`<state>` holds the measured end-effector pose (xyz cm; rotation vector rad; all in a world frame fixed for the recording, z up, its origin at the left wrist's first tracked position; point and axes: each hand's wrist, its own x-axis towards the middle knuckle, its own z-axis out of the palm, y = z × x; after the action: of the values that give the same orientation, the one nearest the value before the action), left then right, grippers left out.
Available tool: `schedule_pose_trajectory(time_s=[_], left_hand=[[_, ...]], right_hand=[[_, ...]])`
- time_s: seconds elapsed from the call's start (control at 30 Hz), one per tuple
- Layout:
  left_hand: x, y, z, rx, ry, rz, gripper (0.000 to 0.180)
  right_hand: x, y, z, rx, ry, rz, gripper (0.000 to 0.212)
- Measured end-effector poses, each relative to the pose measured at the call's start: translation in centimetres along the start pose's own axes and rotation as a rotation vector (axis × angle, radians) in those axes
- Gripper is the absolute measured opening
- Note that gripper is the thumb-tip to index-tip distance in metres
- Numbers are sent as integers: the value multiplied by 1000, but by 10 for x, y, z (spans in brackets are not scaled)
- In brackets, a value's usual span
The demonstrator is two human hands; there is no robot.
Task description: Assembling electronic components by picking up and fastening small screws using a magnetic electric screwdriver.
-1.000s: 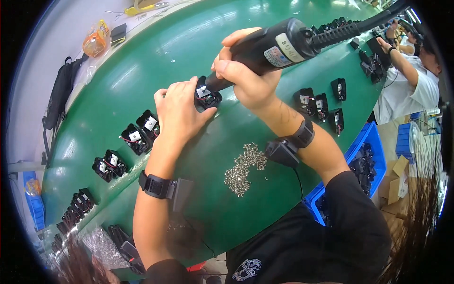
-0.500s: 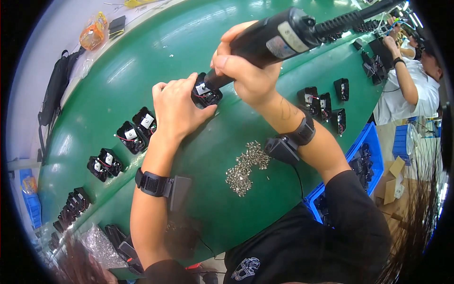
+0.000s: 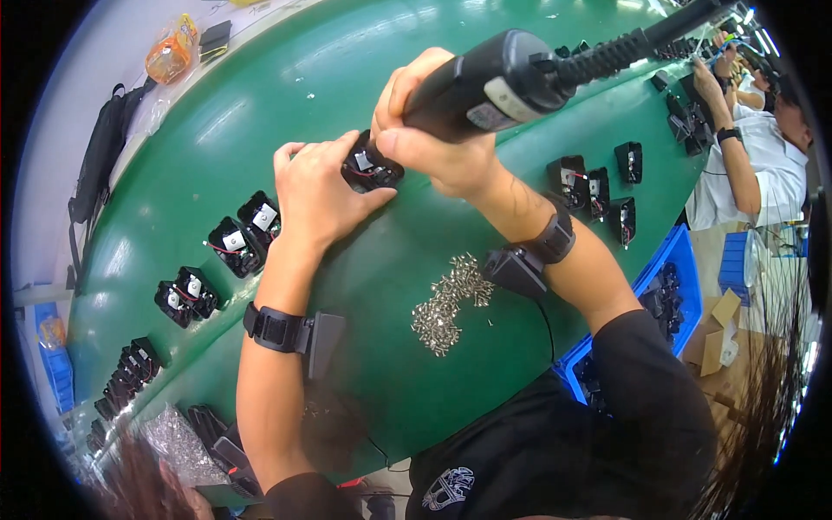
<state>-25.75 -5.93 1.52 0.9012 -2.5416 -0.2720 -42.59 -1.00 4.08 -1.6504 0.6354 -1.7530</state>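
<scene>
Spanning most of the frame: green counter (image 3: pixel 373 286). Upper centre: black corded tool (image 3: pixel 485 82), right hand (image 3: pixel 439 154) grip wrapped round it, tip hidden. Left of centre: left hand (image 3: pixel 318 191), grip half-curled around a black housing (image 3: pixel 380 178), upper middle. Smallest: loose screws (image 3: pixel 445 305), centre. Risk: should left hand slacken, housing could twist, tool slipping off.

Bright light, with tube lights (image 3: pixel 769 43) glowing at upper right; pale glare streaks the green bench (image 3: pixel 373 269). Fisheye distortion bends edges toward the margins; lower-left hair (image 3: pixel 147 481) is blurred.
</scene>
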Motion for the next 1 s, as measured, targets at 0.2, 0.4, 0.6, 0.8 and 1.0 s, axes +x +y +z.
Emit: schedule_pose_trajectory(time_s=[0.2,0.4,0.6,0.8,1.0], left_hand=[[-2,-3,-4,13,-18,-13,70],[-19,42,-18,394,178,75,70],[-47,78,-8,-118,-266,412,20],[-42,88,2,-85,-273,390,4],[-49,91,14,-204,-149,306,12]], right_hand=[[2,-17,14,-60,202,57,27],[-33,-88,6,-43,221,-51,30],[-58,-143,-7,-64,140,146,34],[-57,-161,-18,15,94,62,36],[-69,-162,-30,30,175,37,36]])
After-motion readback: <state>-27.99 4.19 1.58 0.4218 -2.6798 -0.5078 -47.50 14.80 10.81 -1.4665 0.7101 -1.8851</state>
